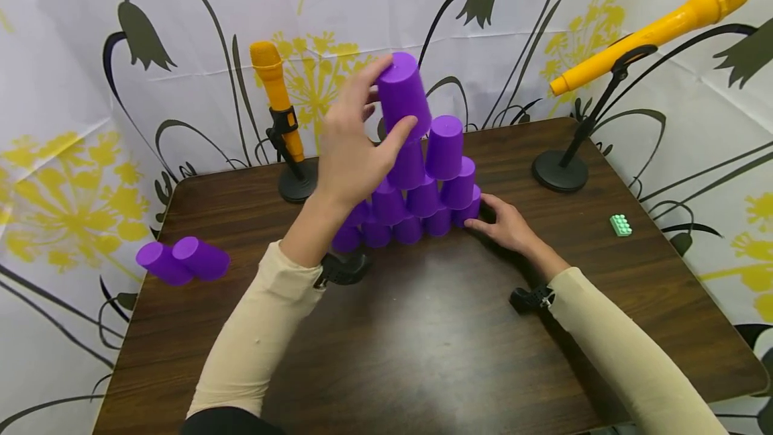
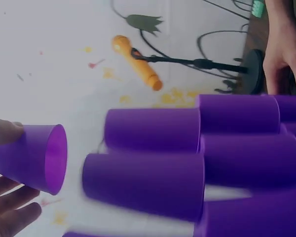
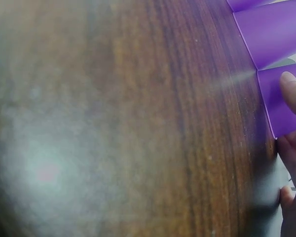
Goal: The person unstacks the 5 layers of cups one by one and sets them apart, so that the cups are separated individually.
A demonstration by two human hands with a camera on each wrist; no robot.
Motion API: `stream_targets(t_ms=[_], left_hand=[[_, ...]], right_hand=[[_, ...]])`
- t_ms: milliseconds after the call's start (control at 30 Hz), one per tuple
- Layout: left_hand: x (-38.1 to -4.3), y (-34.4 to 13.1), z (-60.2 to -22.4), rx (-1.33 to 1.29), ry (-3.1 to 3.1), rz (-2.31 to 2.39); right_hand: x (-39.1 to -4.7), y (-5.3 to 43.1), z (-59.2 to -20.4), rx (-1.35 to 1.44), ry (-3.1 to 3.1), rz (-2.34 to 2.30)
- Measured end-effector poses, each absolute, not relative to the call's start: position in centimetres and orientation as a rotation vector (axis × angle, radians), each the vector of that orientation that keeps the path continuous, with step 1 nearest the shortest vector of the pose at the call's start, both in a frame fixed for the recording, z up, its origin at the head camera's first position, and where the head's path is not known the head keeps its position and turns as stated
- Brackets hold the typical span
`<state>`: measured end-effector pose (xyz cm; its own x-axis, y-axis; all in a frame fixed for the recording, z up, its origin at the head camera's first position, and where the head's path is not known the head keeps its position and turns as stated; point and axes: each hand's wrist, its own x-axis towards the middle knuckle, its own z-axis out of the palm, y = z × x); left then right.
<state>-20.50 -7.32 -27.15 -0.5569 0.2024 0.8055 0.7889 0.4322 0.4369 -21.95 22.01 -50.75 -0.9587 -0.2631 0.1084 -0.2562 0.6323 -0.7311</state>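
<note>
My left hand (image 1: 353,150) holds an upside-down purple cup (image 1: 404,96), gripping it between the thumb and fingers above a pyramid of purple cups (image 1: 445,148). In the left wrist view a gap shows between that cup's open rim and the upper cups of the pyramid. The pyramid cups all stand mouth down in stepped rows, and the left hand and forearm hide part of its left side. At the right end of the bottom row, my right hand (image 1: 508,223) has its thumb in front of the corner cup (image 3: 281,103) and its fingers behind it.
Two more purple cups (image 1: 202,258) stand side by side near the table's left edge. Yellow microphones on black stands (image 1: 296,180) rise behind the pyramid to left and right. A small green toy brick (image 1: 620,225) lies on the brown table (image 1: 423,348) at the right.
</note>
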Motion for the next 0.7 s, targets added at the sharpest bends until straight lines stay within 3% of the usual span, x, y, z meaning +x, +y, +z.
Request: stream_targets(t_ms=[267,467,700], left_hand=[[-16.8,-18.5,-30.0,-0.418,-1.909,-1.119],[-14.5,-26.0,-36.4,-0.077,-2.096,-0.976],[-13.3,-29.9,-44.1,0.106,-2.308,-0.75]], right_hand=[[-22.0,22.1,-50.8,-0.44,2.819,-1.271],[-22.0,22.2,-50.8,-0.445,2.819,-1.267],[-21.8,22.2,-50.8,-0.442,2.828,-1.266]])
